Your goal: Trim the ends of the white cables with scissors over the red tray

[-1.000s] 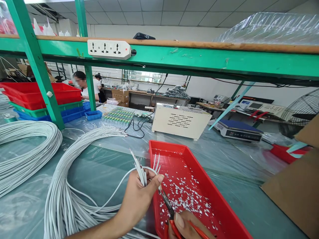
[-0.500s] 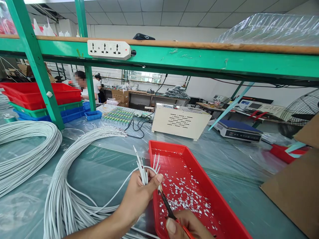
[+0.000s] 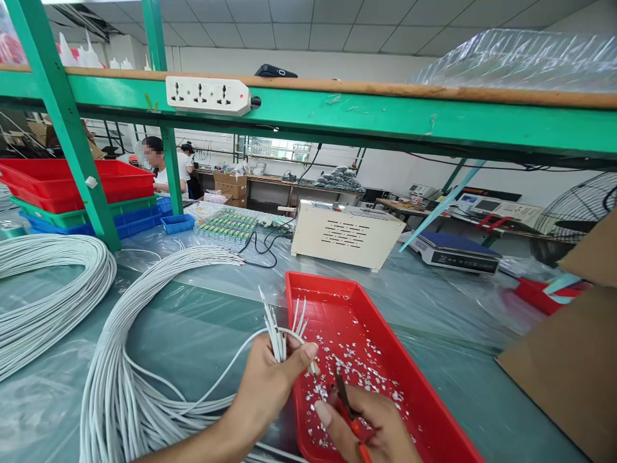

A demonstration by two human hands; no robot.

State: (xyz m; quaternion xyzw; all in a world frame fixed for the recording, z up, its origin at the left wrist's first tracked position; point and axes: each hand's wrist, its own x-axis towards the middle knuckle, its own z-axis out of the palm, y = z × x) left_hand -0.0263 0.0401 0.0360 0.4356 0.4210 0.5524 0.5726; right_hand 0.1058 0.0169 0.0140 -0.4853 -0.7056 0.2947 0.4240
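My left hand (image 3: 272,373) is closed around several white cable ends (image 3: 273,325), which stick up out of the fist. One cable bends over the hand, and its tip points down past my thumb toward the red tray (image 3: 385,350). Low over that tray, my right hand (image 3: 371,421) grips a pair of cutting pliers (image 3: 344,399) with dark jaws and orange-red handles. The jaws are apart from the cable tip. Small silvery scraps (image 3: 357,370) litter the tray floor. From my left hand the cable runs back to a thick white cable bundle (image 3: 120,360).
Another coil of cable (image 3: 72,276) lies at the far left. Stacked bins (image 3: 77,186), a cream metal box (image 3: 347,235) and a scale (image 3: 453,251) stand behind. A green shelf frame (image 3: 337,122) crosses overhead; cardboard (image 3: 554,379) is at right. Two people sit or stand in the background.
The pliers have come away from the cable tip and moved down and right, with their jaws now apart. My left hand stays nearly in place, still holding the cables.
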